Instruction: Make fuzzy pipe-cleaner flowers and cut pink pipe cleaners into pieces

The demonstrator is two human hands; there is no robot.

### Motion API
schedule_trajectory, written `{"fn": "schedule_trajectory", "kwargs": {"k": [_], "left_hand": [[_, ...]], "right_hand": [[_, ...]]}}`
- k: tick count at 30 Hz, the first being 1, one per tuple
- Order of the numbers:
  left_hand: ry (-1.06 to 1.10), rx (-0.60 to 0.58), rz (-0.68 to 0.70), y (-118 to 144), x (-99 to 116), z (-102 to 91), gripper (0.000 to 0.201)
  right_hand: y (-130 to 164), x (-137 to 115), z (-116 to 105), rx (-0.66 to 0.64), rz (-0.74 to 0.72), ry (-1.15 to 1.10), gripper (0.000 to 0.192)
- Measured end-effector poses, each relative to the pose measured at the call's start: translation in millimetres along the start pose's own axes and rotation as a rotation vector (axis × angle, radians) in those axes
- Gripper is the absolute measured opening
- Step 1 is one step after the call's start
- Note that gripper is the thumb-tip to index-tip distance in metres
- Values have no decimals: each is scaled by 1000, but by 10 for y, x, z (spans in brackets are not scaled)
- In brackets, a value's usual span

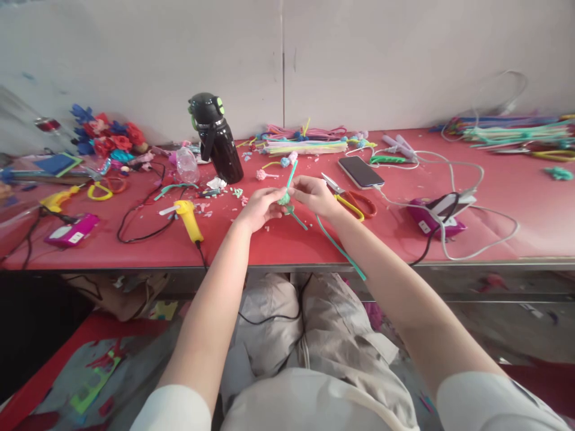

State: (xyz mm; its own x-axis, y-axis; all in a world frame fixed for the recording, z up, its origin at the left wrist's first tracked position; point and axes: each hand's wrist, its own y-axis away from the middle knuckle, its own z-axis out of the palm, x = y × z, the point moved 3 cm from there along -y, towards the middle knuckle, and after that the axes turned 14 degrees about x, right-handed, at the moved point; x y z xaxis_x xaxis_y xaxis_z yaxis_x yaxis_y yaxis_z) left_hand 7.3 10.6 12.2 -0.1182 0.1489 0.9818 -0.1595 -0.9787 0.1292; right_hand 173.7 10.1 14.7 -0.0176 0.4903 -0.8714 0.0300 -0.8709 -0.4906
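Both hands meet over the front half of the red table (269, 248), with a small green knot (284, 199) between their fingertips, a little above the surface. The left hand (263, 208) is mostly closed, thumb and forefinger pinched on the knot from its side, the other fingers curled below. The right hand (313, 194) is also drawn in, its thumb and forefinger tips together at the knot's other edge; whether they grip the knot itself or a strand of it, I cannot tell. 1 green end sticks up above the fingers, and another slants down to the right. A longer green stem (340, 246) runs from below the right hand past the table's front edge, its upper end hidden. Just right of that hand lie scissors (344, 193), with 1 yellow and 1 orange handle, and beyond them a phone (362, 172) on a white cable (451, 173). Left of the left hand is a yellow glue gun (189, 221), and behind it stands a black flask (224, 149). A bundle of stems (305, 146) lies near the wall, and 2 small pompoms (288, 160) sit in front of it.
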Motion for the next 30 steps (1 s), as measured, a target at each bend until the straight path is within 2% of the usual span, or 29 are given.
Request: {"fn": "schedule_trajectory", "kwargs": {"k": [5, 7, 21, 30], "left_hand": [[-145, 115, 246, -34, 11, -6, 31], [-175, 130, 287, -36, 14, -1, 33], [-185, 189, 361, -13, 9, 27, 35], [-185, 187, 362, -19, 7, 34, 33]], "right_hand": [[-9, 21, -3, 68, -2, 79, 55], [-8, 20, -3, 98, 1, 103, 54], [10, 38, -18, 165, -34, 220, 43], [32, 51, -2, 194, -100, 268, 27]]}}
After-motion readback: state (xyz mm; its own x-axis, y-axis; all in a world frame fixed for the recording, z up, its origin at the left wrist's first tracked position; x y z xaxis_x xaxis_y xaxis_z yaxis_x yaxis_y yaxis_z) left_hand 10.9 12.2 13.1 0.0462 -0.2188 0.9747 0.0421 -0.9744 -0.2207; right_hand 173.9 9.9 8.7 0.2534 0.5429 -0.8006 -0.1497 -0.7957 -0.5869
